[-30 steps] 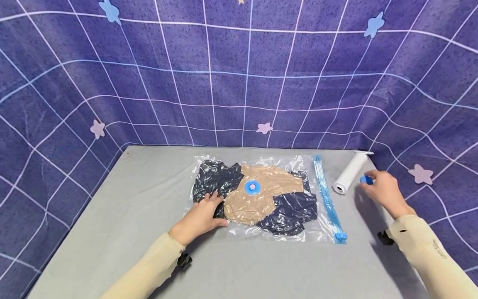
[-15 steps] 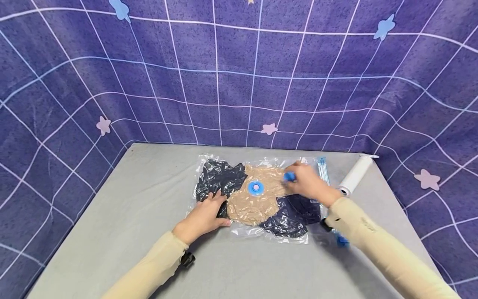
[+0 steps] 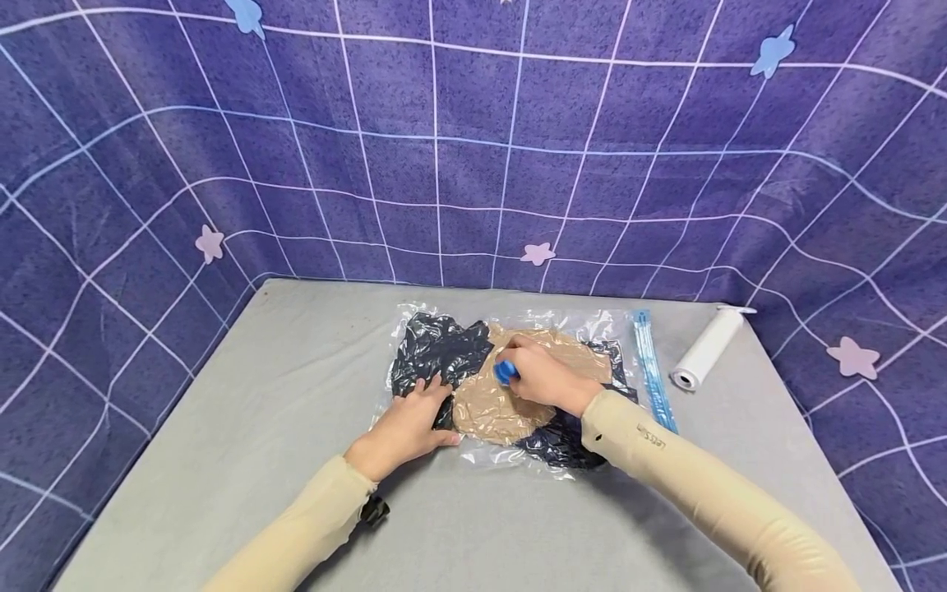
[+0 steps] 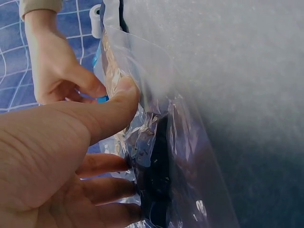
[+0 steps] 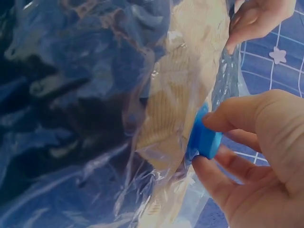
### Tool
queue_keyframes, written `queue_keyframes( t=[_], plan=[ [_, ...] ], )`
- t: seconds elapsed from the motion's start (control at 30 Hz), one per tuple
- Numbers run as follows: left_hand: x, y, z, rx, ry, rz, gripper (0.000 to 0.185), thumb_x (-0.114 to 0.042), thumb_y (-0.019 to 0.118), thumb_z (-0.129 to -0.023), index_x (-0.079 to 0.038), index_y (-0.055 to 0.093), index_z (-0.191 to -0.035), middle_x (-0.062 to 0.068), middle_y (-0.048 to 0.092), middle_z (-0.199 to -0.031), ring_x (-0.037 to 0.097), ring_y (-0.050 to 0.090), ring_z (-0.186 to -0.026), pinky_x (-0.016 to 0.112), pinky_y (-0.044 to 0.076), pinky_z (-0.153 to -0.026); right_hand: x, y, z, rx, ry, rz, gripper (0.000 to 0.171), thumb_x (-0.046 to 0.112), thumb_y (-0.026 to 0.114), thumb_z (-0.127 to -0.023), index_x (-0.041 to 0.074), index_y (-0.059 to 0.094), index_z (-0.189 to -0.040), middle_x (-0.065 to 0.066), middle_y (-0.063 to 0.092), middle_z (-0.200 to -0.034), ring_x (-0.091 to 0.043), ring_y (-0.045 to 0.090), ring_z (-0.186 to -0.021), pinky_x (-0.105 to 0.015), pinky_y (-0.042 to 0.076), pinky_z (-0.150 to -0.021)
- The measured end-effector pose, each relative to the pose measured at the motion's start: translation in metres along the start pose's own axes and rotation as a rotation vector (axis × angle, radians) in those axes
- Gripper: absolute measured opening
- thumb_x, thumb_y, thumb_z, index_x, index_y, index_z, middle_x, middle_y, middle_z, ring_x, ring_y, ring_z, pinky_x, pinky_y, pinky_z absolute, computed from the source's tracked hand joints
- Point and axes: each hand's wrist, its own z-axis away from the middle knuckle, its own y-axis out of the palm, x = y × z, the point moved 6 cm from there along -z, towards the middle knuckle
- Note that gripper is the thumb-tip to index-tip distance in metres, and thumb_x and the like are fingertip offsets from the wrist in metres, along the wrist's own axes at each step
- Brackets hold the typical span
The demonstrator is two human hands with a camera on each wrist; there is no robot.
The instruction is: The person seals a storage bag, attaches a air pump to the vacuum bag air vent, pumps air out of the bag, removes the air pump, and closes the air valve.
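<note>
A clear vacuum storage bag [image 3: 481,454] lies flat on the table, with tan clothing [image 3: 484,411] and dark clothing [image 3: 436,349] pressed inside. My right hand [image 3: 543,374] pinches a blue valve cap [image 5: 210,137] between thumb and fingers. It holds the cap at the bag's round valve, which the cap and hand hide. Whether the cap sits fully on the valve I cannot tell. My left hand [image 3: 407,429] rests on the bag's near left part, fingers spread over the dark clothing and thumb by the near edge.
A white hand pump [image 3: 710,347] lies at the table's right side. Between it and the clothing runs the bag's blue zip seal [image 3: 653,374], partly behind my right sleeve. A purple gridded cloth [image 3: 473,181] stands behind the grey table [image 3: 296,370] and along both sides.
My right hand has carried the blue cap leftward from beside the pump to the bag's valve. My left hand stays on the bag. The view has shifted slightly.
</note>
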Motion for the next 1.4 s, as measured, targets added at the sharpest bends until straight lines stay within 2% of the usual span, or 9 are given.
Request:
queue_keyframes(
  t=[0.37,0.53,0.7,0.77,0.93,1.0,1.13,1.27,1.4],
  plan=[
    [0.000,0.003,-0.002,0.007,-0.005,-0.001,0.085,-0.045,0.083,-0.084,-0.003,0.049,-0.150,0.028,0.035,-0.160,0.054,0.036,-0.145,0.077,0.033,-0.109,-0.002,0.002,-0.001,0.030,0.018,0.007,0.033,-0.011,0.074,-0.079,0.002,0.076,-0.110,-0.014,0.069,-0.110,-0.027,0.064,-0.103,-0.038,0.058,-0.096],
    [0.000,0.003,-0.002,0.008,-0.004,0.005,0.085,-0.044,0.083,-0.084,-0.003,0.049,-0.150,0.028,0.035,-0.161,0.054,0.035,-0.146,0.078,0.032,-0.109,-0.004,0.000,0.002,0.035,0.066,0.053,0.021,-0.003,0.077,-0.081,0.000,0.073,-0.101,-0.012,0.065,-0.096,-0.023,0.061,-0.090,-0.035,0.060,-0.081],
    [0.000,0.003,-0.002,0.015,-0.008,0.009,0.085,-0.044,0.083,-0.084,-0.003,0.048,-0.151,0.027,0.034,-0.161,0.054,0.035,-0.146,0.078,0.032,-0.109,-0.015,-0.004,0.007,0.118,0.279,0.031,0.019,0.020,0.080,-0.089,0.007,0.067,-0.084,-0.005,0.064,-0.077,-0.015,0.058,-0.062,-0.029,0.054,-0.057],
    [0.000,0.003,-0.002,0.014,-0.009,0.010,0.085,-0.044,0.083,-0.084,-0.003,0.049,-0.151,0.028,0.034,-0.161,0.054,0.035,-0.146,0.078,0.032,-0.109,-0.017,-0.004,0.008,0.125,0.334,0.022,0.025,0.028,0.081,-0.090,0.006,0.068,-0.091,-0.007,0.066,-0.084,-0.016,0.061,-0.063,-0.029,0.055,-0.056],
    [0.000,0.003,-0.001,0.009,-0.006,0.005,0.085,-0.044,0.083,-0.085,-0.003,0.049,-0.150,0.028,0.035,-0.161,0.054,0.036,-0.146,0.077,0.033,-0.109,-0.007,-0.001,0.001,0.071,0.157,0.044,0.045,0.018,0.081,-0.088,0.001,0.065,-0.126,-0.017,0.061,-0.122,-0.029,0.065,-0.103,-0.040,0.062,-0.088],
    [0.000,0.003,-0.001,0.012,-0.007,0.004,0.085,-0.044,0.082,-0.085,-0.003,0.048,-0.151,0.028,0.035,-0.161,0.054,0.035,-0.146,0.076,0.033,-0.110,-0.002,0.002,-0.001,0.067,0.059,0.049,0.040,0.010,0.079,-0.087,0.002,0.067,-0.125,-0.018,0.062,-0.122,-0.032,0.065,-0.109,-0.042,0.059,-0.095],
    [-0.001,0.003,0.000,0.010,-0.006,0.005,0.085,-0.044,0.082,-0.085,-0.002,0.048,-0.151,0.028,0.035,-0.161,0.054,0.035,-0.146,0.076,0.034,-0.110,0.000,0.003,-0.001,0.060,-0.004,0.064,0.025,0.002,0.077,-0.085,0.002,0.070,-0.109,-0.014,0.064,-0.105,-0.027,0.065,-0.094,-0.037,0.061,-0.085],
    [-0.001,0.002,0.000,0.014,-0.012,0.006,0.086,-0.044,0.083,-0.084,-0.002,0.048,-0.151,0.027,0.034,-0.161,0.054,0.034,-0.146,0.077,0.032,-0.110,-0.010,0.000,0.002,0.107,0.146,0.090,0.013,0.014,0.076,-0.090,0.006,0.066,-0.093,-0.006,0.062,-0.084,-0.015,0.057,-0.068,-0.028,0.056,-0.062],
    [-0.001,0.001,0.000,0.018,-0.017,0.009,0.087,-0.043,0.083,-0.084,-0.002,0.048,-0.151,0.027,0.034,-0.161,0.054,0.034,-0.147,0.078,0.032,-0.110,-0.019,-0.004,0.004,0.171,0.310,0.087,0.026,0.032,0.075,-0.094,0.013,0.063,-0.083,0.000,0.060,-0.072,-0.009,0.051,-0.054,-0.025,0.048,-0.050]
  ],
)
